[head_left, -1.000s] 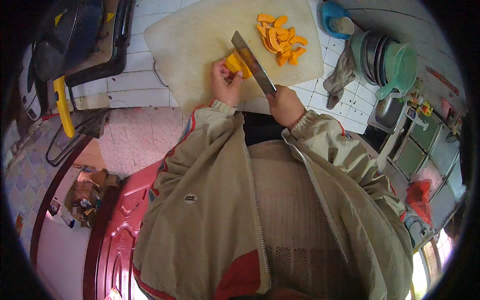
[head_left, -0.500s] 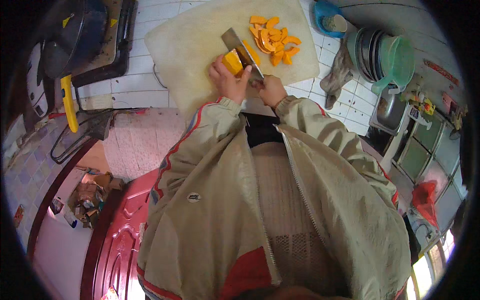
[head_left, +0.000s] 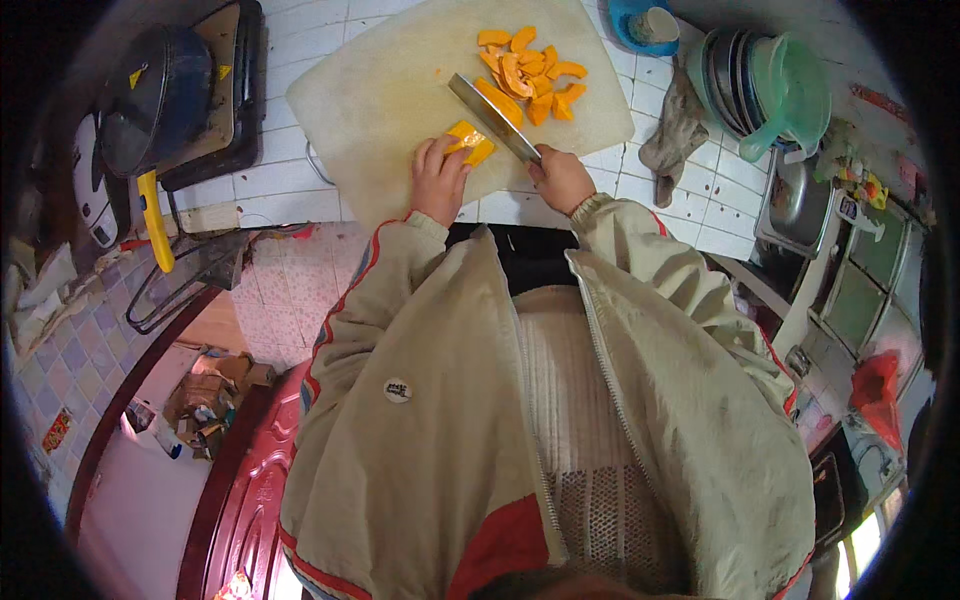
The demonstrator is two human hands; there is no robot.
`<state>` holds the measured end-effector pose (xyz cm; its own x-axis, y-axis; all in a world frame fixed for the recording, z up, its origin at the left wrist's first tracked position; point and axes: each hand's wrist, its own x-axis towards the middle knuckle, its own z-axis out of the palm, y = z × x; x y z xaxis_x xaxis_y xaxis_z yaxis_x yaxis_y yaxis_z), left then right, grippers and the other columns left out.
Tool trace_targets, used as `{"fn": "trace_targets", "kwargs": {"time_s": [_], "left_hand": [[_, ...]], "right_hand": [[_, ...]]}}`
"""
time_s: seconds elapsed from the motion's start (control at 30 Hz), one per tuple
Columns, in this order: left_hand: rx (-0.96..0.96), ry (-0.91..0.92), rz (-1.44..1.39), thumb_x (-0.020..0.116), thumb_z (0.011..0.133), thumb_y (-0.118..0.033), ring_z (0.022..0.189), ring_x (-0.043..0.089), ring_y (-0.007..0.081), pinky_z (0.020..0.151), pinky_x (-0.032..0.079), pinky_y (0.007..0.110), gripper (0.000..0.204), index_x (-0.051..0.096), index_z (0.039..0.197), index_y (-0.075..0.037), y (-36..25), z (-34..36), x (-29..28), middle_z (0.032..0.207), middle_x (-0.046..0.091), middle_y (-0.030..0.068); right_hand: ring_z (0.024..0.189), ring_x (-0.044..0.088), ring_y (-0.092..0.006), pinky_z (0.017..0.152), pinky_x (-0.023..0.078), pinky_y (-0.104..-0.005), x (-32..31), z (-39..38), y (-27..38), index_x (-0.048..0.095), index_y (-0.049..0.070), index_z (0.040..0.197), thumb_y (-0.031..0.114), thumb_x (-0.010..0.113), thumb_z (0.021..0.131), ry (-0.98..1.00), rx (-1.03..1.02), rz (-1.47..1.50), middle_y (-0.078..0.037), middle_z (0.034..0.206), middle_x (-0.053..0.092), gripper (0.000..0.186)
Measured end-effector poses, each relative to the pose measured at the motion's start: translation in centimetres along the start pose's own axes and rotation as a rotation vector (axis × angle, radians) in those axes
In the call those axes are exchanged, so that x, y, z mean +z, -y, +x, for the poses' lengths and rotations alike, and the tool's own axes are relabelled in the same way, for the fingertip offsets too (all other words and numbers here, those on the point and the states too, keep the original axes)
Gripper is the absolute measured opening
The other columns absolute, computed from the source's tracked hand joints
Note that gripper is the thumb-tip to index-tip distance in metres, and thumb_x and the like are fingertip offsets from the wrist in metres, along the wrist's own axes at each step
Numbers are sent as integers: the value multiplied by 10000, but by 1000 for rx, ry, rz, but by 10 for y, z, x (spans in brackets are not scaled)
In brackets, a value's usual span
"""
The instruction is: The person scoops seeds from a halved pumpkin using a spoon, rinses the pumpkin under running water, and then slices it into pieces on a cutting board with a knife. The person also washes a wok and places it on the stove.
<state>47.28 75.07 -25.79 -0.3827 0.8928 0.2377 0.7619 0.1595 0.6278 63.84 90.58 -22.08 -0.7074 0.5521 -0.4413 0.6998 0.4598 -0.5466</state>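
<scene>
My left hand (head_left: 438, 180) rests its fingers on an orange chunk of pumpkin (head_left: 470, 143), pressing it to the pale cutting board (head_left: 370, 90). In my right hand (head_left: 563, 180) is the handle of a cleaver (head_left: 494, 118). Its broad blade slants up to the left, between the chunk and a cut pumpkin slice (head_left: 499, 101) lying just beyond it. Several curved pumpkin pieces (head_left: 530, 72) sit in a loose pile farther back on the board.
On the left, a dark pan (head_left: 150, 100) with a yellow handle (head_left: 155, 222) stands by the stove. Right of the board are a grey rag (head_left: 676, 140), a blue bowl (head_left: 640, 28) holding a cup, stacked basins with a green colander (head_left: 798, 90), and a metal sink (head_left: 797, 205).
The cleaver has come away from the chunk, and my right hand has shifted right and slightly down. A slice now lies apart beyond the blade. My left hand has moved slightly left and down.
</scene>
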Motion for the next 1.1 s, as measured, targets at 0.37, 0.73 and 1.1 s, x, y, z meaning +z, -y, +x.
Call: {"fn": "trace_targets", "kwargs": {"time_s": [0.37,0.73,1.1], "left_hand": [[79,-55,168,700,754,-117,1060,496,291,911,369,432,354,585,1088,-97,14,2,31,1133,532,76],[-22,52,140,602,779,-83,917,506,310,817,388,472,211,533,978,-59,25,2,49,1009,541,86],[45,-31,159,647,772,-94,1079,471,302,932,362,483,316,538,1069,-97,25,-6,50,1167,499,79]], "right_hand": [[626,612,-406,567,484,-503,-22,-36,29,547,49,979,215,544,900,22,33,-139,-210,646,607,184],[679,669,-362,583,530,-464,-33,-46,55,522,8,960,76,541,793,160,114,-236,-200,712,654,182],[718,638,-407,622,508,-495,1,1,37,555,19,931,106,563,807,137,79,-94,-225,727,637,152]]}}
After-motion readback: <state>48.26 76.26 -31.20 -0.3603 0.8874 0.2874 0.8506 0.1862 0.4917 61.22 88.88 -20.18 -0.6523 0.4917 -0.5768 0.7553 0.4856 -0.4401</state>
